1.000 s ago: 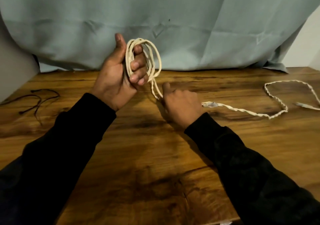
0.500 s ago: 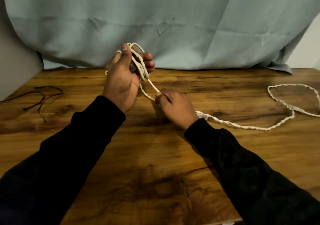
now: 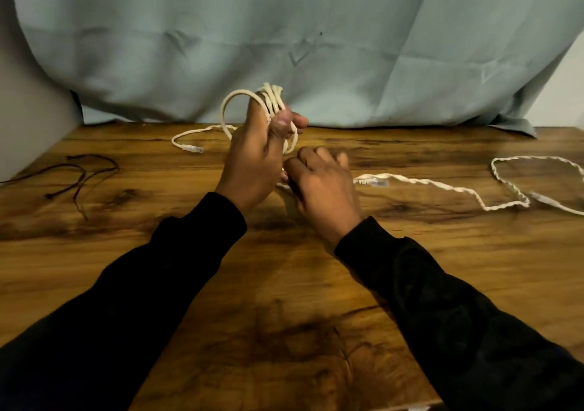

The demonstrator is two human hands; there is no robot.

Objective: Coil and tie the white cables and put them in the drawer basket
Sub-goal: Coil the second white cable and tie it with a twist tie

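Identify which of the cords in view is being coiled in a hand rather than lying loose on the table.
The white cable looped in the left hand; the twisted white cable and dark cord lie on the table.

Cream-white cable against warm brown wood and pale teal cloth.

Coiled cable (image 3: pixel 271 101) showing creamy white, with a clear, colourless plug (image 3: pixel 192 149) at its loose end; second cable (image 3: pixel 442 187) the same off-white, twisted in a plaited, rope-like pattern. Worktop (image 3: pixel 442 268) in honey-brown wood grain, streaked and blotched with darker brown knots and black veins. Curtain (image 3: pixel 347 31) behind in muted blue-green, plain, creased. Thin cord (image 3: pixel 80 173) at the far left dark brown, near black. Sleeves (image 3: pixel 132 300) solid black on both arms. Wall (image 3: pixel 562 88) at the right edge off-white.
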